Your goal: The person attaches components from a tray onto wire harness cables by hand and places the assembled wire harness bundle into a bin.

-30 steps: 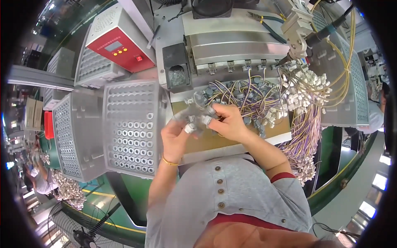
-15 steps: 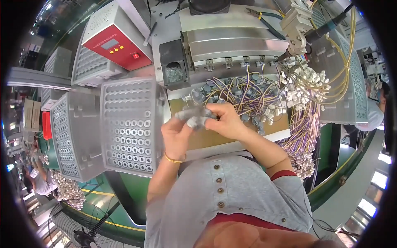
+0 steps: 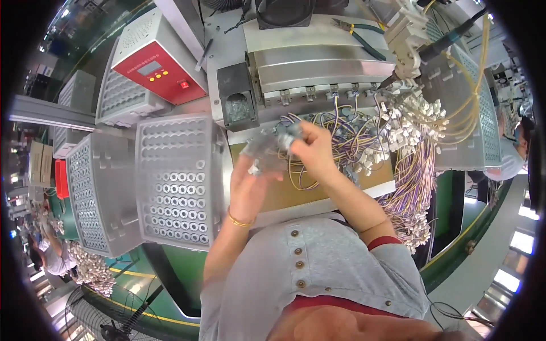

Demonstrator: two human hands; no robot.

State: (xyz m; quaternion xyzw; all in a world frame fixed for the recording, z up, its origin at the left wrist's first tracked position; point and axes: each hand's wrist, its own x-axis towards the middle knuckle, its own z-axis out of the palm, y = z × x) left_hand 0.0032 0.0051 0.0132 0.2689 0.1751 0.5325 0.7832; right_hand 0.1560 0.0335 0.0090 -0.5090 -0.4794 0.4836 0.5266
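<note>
We see both hands over the bench (image 3: 318,196). Our left hand (image 3: 250,190) and right hand (image 3: 310,150) share one blurred grey part (image 3: 267,150), fingers closed on it from either end; its long axis runs roughly left to right. Two perforated grey trays (image 3: 179,176) lie to our left, one red control box (image 3: 156,65) behind them. Wire bundles with white connectors (image 3: 412,128) crowd the right.

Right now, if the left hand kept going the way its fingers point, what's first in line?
Likely the small black box with a clear window, just past the blurred grey parts at the left hand. Depth is unclear.
</note>
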